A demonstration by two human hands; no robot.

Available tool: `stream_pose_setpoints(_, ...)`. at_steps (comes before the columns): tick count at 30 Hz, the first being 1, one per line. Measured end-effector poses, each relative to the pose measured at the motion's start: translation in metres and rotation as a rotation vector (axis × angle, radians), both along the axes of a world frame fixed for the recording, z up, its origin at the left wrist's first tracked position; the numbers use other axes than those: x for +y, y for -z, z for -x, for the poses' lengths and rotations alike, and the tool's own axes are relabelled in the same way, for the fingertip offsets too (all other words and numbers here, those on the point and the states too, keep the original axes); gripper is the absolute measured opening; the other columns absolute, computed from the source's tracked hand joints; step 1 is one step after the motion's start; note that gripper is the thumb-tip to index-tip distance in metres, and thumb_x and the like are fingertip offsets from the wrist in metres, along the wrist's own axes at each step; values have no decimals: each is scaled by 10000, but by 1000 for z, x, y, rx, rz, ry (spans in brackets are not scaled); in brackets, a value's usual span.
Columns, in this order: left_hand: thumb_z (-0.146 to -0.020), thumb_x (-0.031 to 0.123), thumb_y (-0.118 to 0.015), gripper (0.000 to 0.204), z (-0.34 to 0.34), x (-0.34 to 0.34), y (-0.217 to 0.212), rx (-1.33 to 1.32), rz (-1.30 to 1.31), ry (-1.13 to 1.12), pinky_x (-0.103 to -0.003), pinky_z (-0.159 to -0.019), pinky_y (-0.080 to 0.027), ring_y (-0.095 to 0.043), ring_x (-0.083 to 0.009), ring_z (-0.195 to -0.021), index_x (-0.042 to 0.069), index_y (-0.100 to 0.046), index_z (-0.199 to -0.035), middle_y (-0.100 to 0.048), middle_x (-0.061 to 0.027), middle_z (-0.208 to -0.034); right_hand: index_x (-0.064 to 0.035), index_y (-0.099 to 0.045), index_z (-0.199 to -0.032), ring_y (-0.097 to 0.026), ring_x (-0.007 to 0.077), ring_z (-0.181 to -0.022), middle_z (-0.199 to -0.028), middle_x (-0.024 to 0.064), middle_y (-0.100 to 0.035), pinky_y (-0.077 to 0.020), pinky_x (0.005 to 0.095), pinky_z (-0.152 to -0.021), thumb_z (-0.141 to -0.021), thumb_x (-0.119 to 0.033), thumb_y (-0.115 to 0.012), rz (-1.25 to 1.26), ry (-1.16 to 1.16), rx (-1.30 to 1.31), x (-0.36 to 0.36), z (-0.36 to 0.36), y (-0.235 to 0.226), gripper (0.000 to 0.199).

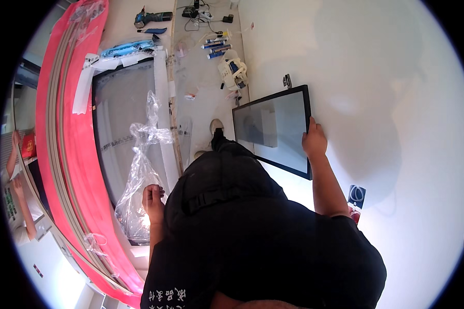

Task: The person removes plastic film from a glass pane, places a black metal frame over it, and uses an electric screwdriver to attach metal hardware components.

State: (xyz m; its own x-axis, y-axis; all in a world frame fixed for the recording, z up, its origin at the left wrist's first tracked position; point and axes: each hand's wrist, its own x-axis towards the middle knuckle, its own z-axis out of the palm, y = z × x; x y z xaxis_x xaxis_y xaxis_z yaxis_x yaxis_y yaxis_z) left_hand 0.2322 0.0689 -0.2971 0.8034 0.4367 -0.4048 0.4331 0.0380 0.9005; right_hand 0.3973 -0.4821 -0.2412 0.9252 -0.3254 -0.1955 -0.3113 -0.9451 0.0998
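From the head cam I see my right hand (314,140) clamped on the right edge of a black-framed glass panel (273,131), fingers wrapped over the frame, thumb side toward me. The panel stands against the white wall (386,92), tilted, its lower corner near my right forearm. My left hand (153,200) hangs low by my hip, fingers curled loosely, touching or just beside a crumpled clear plastic bag (139,175); I can't tell if it actually grips the plastic. The bag lies on a large dark sheet wrapped in film (121,113) on the floor. Left of that runs a long red curved strip (72,129). My shoe (216,125) sits just left of the panel's lower left edge. Further up the floor: a cordless drill (152,18), several sealant tubes (215,46), a white plastic tool (233,71) and a small metal bracket (287,81) just above the panel's top corner. Black shirt fills the lower middle of the view
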Motion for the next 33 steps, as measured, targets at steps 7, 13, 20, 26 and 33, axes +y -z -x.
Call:
stream_pose_setpoints(7, -1020, 229, -612, 194, -9, -1, -1, -1, -11, 22, -272, -703, -500, -608, -119, -751, 44, -622, -962, -640, -28, -840, -96, -425, -1470, -610, 333, -1151, -1295, 146, -565, -563, 443, -892, -872, -196, -685, 4, 40, 22, 4, -5, -2, 659)
stream_pose_setpoints(13, -1015, 237, -620, 201, -12, -2, 0, 0, 3, 12, -271, -711, -499, -609, -119, -755, 43, -624, -961, -647, -29, -853, -60, -424, -1462, -557, 330, -1224, -1350, 148, -527, -565, 433, -907, -864, -225, -692, 60, 12, 23, 7, -5, -2, 676)
stream_pose_setpoints(20, -1019, 207, -609, 181, -8, 2, -2, -50, -25, -19, -274, -706, -505, -605, -118, -755, 34, -624, -966, -647, -35, -853, -43, -510, -1370, -551, 339, -1226, -1362, 149, -523, -555, 437, -931, -836, -235, -716, 39, -64, -56, 21, -28, -19, 604)
stream_pose_setpoints(26, -1022, 183, -603, 161, 10, 5, 7, -143, 0, -120, -262, -696, -508, -618, -110, -746, 26, -633, -996, -660, -39, -843, -70, -611, -1278, -539, 349, -1257, -1344, 160, -567, -495, 452, -1013, -844, -236, -712, -177, -364, -209, 52, -74, -18, 475)
stream_pose_setpoints(33, -1007, 203, -615, 173, 62, -10, 20, -45, 2, -421, -260, -707, -483, -601, -98, -758, 35, -637, -968, -660, -16, -829, -57, -633, -1234, -592, 367, -1162, -1253, 155, -623, -495, 415, -986, -823, -193, -730, -523, -780, -76, 182, -127, -11, 444)
